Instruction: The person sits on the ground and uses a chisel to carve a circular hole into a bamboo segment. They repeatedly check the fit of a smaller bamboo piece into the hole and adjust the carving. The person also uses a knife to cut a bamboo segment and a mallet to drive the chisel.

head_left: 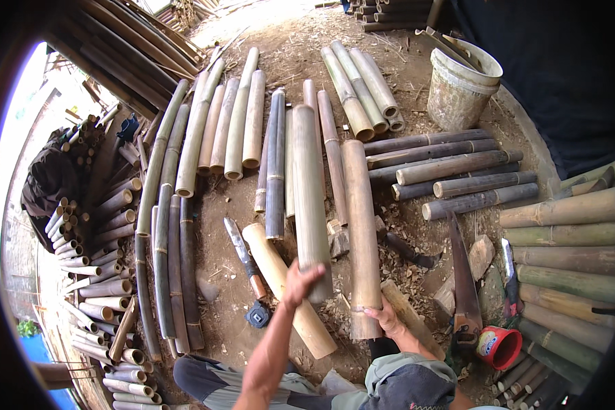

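My left hand is closed around the lower end of a pale grey-green bamboo pole, which stands tilted away from me. In my right hand is the near end of a thicker tan bamboo tube, its thumb across the tube. Under my left forearm, a light yellow bamboo piece lies slanted on the ground. Beside it are a long-bladed knife and a dark tape measure. A shorter bamboo piece rests just past my right hand.
Bamboo poles lie in rows ahead, with darker lengths crosswise at right. A handsaw stands beside a red container. Farther off is a dirty white bucket. Stacked bamboo lines the right; cut tubes fill the left.
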The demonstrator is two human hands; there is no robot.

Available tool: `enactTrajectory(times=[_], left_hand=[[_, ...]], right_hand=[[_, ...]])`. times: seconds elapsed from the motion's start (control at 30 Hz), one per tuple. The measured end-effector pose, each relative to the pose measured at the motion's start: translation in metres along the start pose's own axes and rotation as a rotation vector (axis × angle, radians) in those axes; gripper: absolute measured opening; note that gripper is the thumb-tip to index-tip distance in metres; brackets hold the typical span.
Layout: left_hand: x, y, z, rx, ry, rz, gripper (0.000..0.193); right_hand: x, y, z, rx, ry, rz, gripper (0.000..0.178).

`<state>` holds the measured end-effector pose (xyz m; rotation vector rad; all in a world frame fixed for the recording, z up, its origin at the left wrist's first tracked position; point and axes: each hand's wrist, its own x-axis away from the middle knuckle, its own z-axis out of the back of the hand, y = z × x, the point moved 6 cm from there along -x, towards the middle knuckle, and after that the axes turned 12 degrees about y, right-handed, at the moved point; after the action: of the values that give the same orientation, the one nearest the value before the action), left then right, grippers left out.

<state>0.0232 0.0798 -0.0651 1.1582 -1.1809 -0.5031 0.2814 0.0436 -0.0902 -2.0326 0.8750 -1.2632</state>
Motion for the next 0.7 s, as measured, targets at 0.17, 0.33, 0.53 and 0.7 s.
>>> enactTrajectory(times=[0.17, 0.33, 0.53, 0.7], left_hand=[[-0.106, 0.096, 0.013, -0.221, 0.275, -0.326, 0.114], [-0.083, 0.111, -0.011, -0.296, 0.389, -0.36, 0.098], [0.038, 0.024, -0.065, -0.169, -0.047, -0.048, 0.098], [0.068, 0.045, -0.018, 0.124, -0.055, -0.043, 0.091]], right_hand=[[-0.004, -0.013, 0.0, 0.142, 0.028, 0.161, 0.084], [0.004, -0.038, 0.001, 0.334, 0.033, 0.252, 0.091], [0.024, -0.072, -0.047, 0.876, -0.207, 0.614, 0.11], [-0.102, -0.069, -0.009, 0.12, 0.14, -0.119, 0.084]])
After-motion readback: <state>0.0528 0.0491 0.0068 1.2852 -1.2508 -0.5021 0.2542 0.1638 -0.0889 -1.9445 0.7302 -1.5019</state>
